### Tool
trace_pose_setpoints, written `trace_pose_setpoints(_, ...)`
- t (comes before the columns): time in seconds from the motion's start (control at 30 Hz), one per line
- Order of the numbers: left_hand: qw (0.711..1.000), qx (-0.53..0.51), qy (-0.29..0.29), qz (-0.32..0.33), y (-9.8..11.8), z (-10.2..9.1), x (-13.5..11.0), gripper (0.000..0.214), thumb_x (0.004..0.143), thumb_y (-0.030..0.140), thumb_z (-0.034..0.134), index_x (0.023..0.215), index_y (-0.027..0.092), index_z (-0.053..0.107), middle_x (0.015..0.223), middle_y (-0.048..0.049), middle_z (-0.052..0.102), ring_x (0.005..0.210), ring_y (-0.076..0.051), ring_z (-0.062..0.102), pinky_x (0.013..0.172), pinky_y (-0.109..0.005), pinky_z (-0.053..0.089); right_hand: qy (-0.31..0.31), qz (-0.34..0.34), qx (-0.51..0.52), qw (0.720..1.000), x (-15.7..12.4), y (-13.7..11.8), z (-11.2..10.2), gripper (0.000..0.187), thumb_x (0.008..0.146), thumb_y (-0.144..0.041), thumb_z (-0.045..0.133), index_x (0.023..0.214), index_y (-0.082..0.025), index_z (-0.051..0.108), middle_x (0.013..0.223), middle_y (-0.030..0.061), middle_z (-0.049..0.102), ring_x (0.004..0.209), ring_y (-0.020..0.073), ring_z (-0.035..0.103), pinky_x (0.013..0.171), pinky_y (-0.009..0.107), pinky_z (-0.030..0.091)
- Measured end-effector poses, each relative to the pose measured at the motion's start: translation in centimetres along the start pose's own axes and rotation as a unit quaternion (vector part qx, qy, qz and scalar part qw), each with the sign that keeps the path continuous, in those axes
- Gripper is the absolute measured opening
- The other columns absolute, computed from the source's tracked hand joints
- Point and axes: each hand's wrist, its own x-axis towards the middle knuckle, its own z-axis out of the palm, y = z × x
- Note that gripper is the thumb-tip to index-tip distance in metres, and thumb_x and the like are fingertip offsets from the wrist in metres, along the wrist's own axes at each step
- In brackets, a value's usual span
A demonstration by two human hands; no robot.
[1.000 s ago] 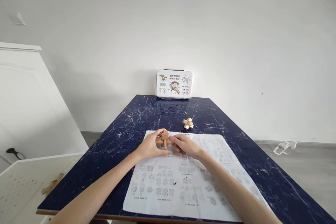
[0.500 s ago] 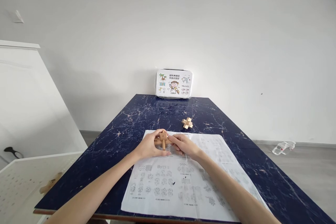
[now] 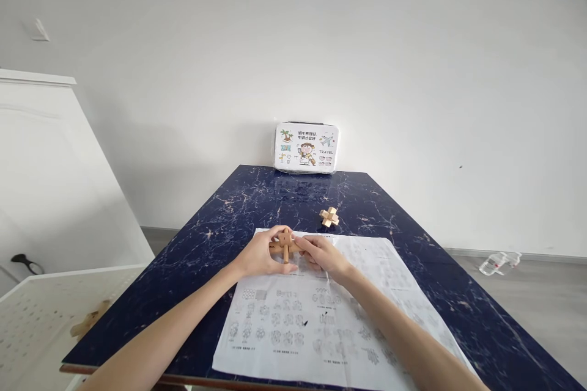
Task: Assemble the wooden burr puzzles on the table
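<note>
A wooden interlocking puzzle (image 3: 285, 241) is held between both hands above a printed instruction sheet (image 3: 270, 363). It has a squarish block facing me, an upright rod and bars running sideways. My left hand (image 3: 259, 252) curls around its left side, thumb below and fingers over the top. From the right, my right hand (image 3: 323, 255) pinches the puzzle's right end, its lower fingers folded under and partly hidden. Past the sheet's far edge, a second wooden burr puzzle (image 3: 329, 216), star-like and paler, rests on the dark blue marbled table (image 3: 293, 198).
A white cartoon-printed case (image 3: 306, 148) stands at the table's far end against the wall. At the left are a white perforated basket (image 3: 41, 302) with wooden pieces (image 3: 89, 319) and a white cabinet (image 3: 55, 177). Clear plastic (image 3: 499, 263) lies on the floor at right.
The whole view has shifted very slightly. Both hands keep their grip on the wooden puzzle, with hardly any movement to see.
</note>
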Motion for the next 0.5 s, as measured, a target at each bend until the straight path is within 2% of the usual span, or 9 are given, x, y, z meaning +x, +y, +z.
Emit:
trace_pose_setpoints(0.23,1.0,-0.018,-0.011,-0.007,0.07,0.08,-0.25,0.077,0.066,0.049,0.086,0.132,0.024,0.055,0.112,-0.0064,0.072,0.096,-0.027,0.071,0.084,-0.036,0.058,0.0,-0.006,-0.005,1.0,0.05,0.28,-0.05,0.055,0.086,-0.072,0.06,0.068,-0.023,0.044,0.051,-0.0089,0.03,0.042,0.0077,0.024,0.04,0.025,0.018)
trace_pose_setpoints(0.4,1.0,-0.011,-0.011,-0.009,-0.05,0.18,-0.13,0.075,0.064,0.051,0.087,0.127,0.023,0.057,0.11,-0.006,0.071,0.095,-0.027,0.071,0.084,-0.036,0.057,-0.057,0.005,0.008,0.998,-0.2,-0.08,-0.49,0.054,0.085,-0.072,0.061,0.069,-0.022,0.048,0.052,-0.0083,0.035,0.041,0.0069,0.026,0.04,0.025,0.019)
trace_pose_setpoints(0.5,1.0,-0.005,-0.013,-0.005,-0.11,0.1,-0.11,0.072,0.065,0.052,0.086,0.125,0.023,0.058,0.105,-0.0045,0.071,0.09,-0.025,0.07,0.082,-0.036,0.057,-0.065,0.017,0.014,0.998,-0.48,-0.29,-0.56,0.053,0.084,-0.071,0.062,0.071,-0.021,0.05,0.052,-0.0088,0.035,0.04,0.0064,0.026,0.039,0.025,0.018)
